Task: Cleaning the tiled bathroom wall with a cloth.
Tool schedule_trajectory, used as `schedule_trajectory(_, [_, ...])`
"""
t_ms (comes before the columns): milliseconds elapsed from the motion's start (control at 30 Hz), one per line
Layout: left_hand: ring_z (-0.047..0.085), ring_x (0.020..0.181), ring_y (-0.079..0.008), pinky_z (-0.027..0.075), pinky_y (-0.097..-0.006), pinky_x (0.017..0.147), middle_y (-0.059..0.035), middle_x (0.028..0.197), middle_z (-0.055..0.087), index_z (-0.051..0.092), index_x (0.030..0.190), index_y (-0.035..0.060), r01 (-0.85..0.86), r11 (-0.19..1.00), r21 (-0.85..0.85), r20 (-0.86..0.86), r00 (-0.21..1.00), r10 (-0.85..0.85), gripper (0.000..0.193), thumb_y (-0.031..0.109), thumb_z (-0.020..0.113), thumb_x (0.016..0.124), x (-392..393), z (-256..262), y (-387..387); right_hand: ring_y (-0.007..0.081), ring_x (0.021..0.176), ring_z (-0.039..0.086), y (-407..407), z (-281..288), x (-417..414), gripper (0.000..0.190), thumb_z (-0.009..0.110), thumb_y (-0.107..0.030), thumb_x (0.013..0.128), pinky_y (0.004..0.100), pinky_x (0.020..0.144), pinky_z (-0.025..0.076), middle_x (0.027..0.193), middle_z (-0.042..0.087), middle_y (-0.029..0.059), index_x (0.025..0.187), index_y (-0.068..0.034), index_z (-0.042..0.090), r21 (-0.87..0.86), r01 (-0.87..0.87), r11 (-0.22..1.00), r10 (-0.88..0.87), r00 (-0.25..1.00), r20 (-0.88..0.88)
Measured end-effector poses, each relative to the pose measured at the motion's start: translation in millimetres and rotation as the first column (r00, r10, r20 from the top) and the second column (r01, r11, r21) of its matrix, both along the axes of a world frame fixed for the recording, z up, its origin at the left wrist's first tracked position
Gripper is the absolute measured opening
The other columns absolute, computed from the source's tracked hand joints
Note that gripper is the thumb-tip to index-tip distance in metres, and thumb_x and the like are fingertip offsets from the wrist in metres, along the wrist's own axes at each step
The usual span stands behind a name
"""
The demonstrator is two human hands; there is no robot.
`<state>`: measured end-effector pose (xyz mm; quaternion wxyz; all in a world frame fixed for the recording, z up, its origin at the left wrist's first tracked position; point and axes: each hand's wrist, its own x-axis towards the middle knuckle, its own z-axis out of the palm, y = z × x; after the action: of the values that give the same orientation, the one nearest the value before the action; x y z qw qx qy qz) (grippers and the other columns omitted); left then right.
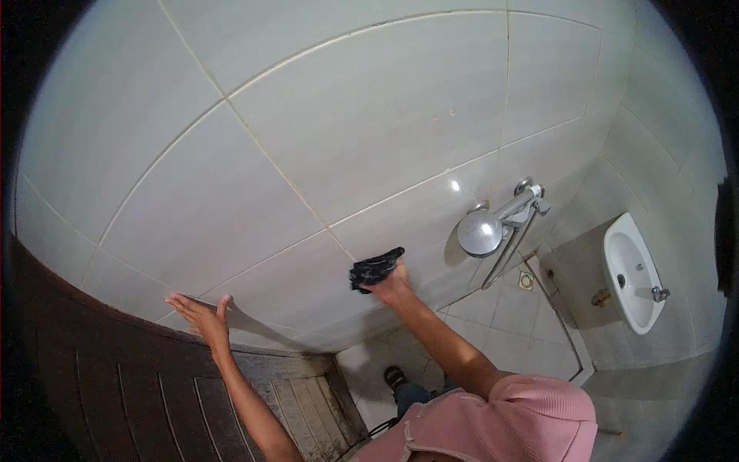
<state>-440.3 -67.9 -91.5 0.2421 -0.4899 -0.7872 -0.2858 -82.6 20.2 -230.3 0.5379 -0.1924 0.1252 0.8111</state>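
Note:
A crumpled black cloth or plastic piece [374, 270] lies against the light tiled wall [381, 115], gripped by my right hand [394, 284]. Its exact material cannot be told. At the left, my left hand [202, 317] is spread with the thumb apart, at the wall's lower edge by the dark wooden door; it holds nothing. Whether its palm touches the tiles is not plain. To the right of my right hand a chrome shower head [480, 233] hangs on its wall mixer.
A white washbasin [635, 274] with a tap [660, 294] is fixed to the right wall. A drain cover [526, 280] sits in the tiled floor [491, 323]. The dark panelled wooden door [138, 398] stands at lower left. A low ledge [563, 323] crosses the floor.

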Motion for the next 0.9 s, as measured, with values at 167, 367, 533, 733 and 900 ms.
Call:
schedule_trajectory(167, [-0.001, 0.142, -0.0384, 0.016, -0.0736, 0.100, -0.0184, 0.154, -0.012, -0.007, 0.148, 0.0087, -0.004, 0.999, -0.040, 0.098, 0.995, 0.008, 0.129, 0.051, 0.079, 0.062, 29.5, -4.3, 22.3, 0.0426, 0.124, 0.037, 44.7, -120.8, 97.4, 0.073, 0.042, -0.051, 0.094, 0.0422, 0.108, 0.025, 0.139, 0.036, 0.0286, 0.134, 0.010, 0.033, 0.278, 0.363, 0.889, -0.285, -0.036, 0.958])
schedule_trajectory(367, [-0.001, 0.142, -0.0383, 0.015, -0.0749, 0.099, -0.0167, 0.154, -0.011, -0.007, 0.148, 0.0115, 0.026, 0.997, 0.072, 0.018, 0.999, -0.027, 0.129, 0.051, 0.080, 0.062, 6.8, -14.0, 19.0, 0.0459, 0.131, 0.025, 34.9, -98.4, 105.1, 0.069, 0.046, -0.041, 0.094, 0.0455, 0.108, 0.023, 0.143, 0.022, 0.0355, 0.136, 0.011, 0.029, 0.223, 0.198, 0.955, -0.218, -0.046, 0.975])
schedule_trajectory(533, [0.001, 0.142, -0.0376, 0.014, -0.0730, 0.101, -0.0151, 0.156, -0.003, 0.001, 0.150, 0.0133, -0.022, 0.990, 0.142, 0.054, 0.998, 0.015, 0.118, 0.051, 0.076, 0.068, 21.2, -19.1, 5.1, 0.0483, 0.138, 0.009, 1.8, -28.8, 14.6, 0.069, 0.045, -0.036, 0.094, 0.0543, 0.109, 0.012, 0.151, -0.002, 0.0303, 0.143, 0.006, 0.020, 0.628, 0.054, 0.776, -0.540, -0.458, 0.706])
schedule_trajectory(733, [0.002, 0.143, -0.0358, 0.007, -0.0670, 0.106, -0.0142, 0.156, 0.003, 0.010, 0.150, 0.0159, 0.091, 0.970, 0.225, 0.004, 0.996, -0.094, 0.090, 0.044, 0.065, 0.084, 92.9, -140.8, -5.0, 0.0471, 0.134, 0.017, 23.3, 22.8, 62.0, 0.051, 0.044, -0.031, 0.095, 0.0578, 0.108, 0.009, 0.153, 0.013, 0.0216, 0.140, -0.007, 0.040, 0.833, -0.161, 0.529, -0.651, -0.707, 0.277])
schedule_trajectory(900, [-0.001, 0.142, -0.0408, 0.000, -0.0652, 0.107, -0.0211, 0.154, 0.002, 0.014, 0.149, 0.0126, 0.354, 0.927, 0.121, 0.033, 0.932, -0.360, 0.088, 0.039, 0.065, 0.083, 126.3, -261.3, -3.4, 0.0441, 0.132, 0.024, 41.2, 35.2, 66.3, 0.044, 0.046, -0.027, 0.094, 0.0563, 0.108, 0.009, 0.152, 0.023, 0.0171, 0.134, -0.012, 0.050, 0.916, -0.141, 0.374, -0.652, -0.743, 0.152])
